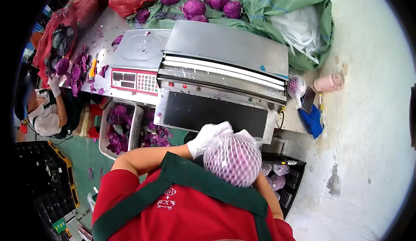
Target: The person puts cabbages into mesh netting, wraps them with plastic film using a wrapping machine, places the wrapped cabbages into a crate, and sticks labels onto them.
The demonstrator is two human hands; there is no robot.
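Sacks of red mesh slump along the far left edge of the metal counter, beside torn purple leaves, crinkled and glossy. A co-worker's gloved hand is just beside a round purple cabbage there. Below, green floor stretches between stacked black crates and the slatted white plastic basket at your left, heaped with leaves. Above that basket stands the scale, its smooth metal plate near the wrapping machine, a boxy steel body with a flat black front panel.

Your left hand, in a thin white glove, is clasped on the upper left of the netted cabbage. That purple ball in stretchy white diamond mesh sits against your chest, just in front of the machine's near edge, which leaves you little room forward. Your right hand is mostly hidden behind it, so you cannot tell its grip.

By your right forearm, a black plastic crate with perforated walls holds more netted balls. Farther right, a soft blue cloth droops over the counter's edge below a pink cylindrical cup, and a stained pale wall bounds that side.
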